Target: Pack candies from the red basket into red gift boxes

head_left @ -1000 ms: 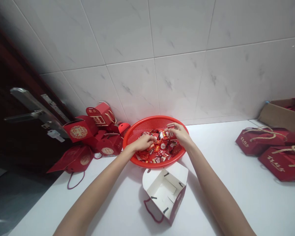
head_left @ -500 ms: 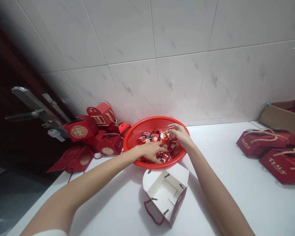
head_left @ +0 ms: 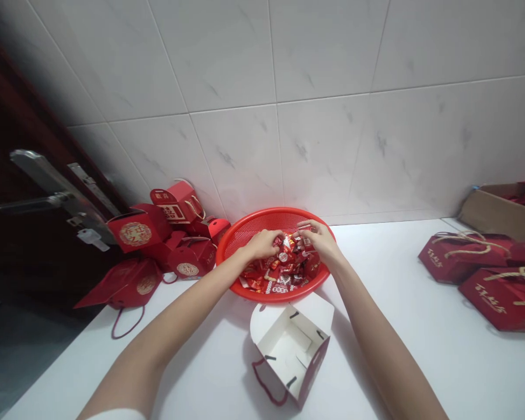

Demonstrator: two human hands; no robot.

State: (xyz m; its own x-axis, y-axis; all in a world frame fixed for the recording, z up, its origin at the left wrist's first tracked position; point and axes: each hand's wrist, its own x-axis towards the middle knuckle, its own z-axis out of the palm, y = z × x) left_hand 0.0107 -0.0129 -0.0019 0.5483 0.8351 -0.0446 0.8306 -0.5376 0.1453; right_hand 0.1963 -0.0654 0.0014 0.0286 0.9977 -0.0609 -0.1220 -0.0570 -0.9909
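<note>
Left hand (head_left: 265, 244) and right hand (head_left: 322, 240) among candies (head_left: 284, 273) in red basket (head_left: 275, 297); cannot tell if either grip holds any

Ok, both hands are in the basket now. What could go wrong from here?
Sweets might spill: they lie loose, and the left hand and right hand are both in among them.

The open box stands close by the near rim of the basket, so a nudge to the basket could shove it.

Its cord loops out to one side, near the left forearm, and might snag.
</note>
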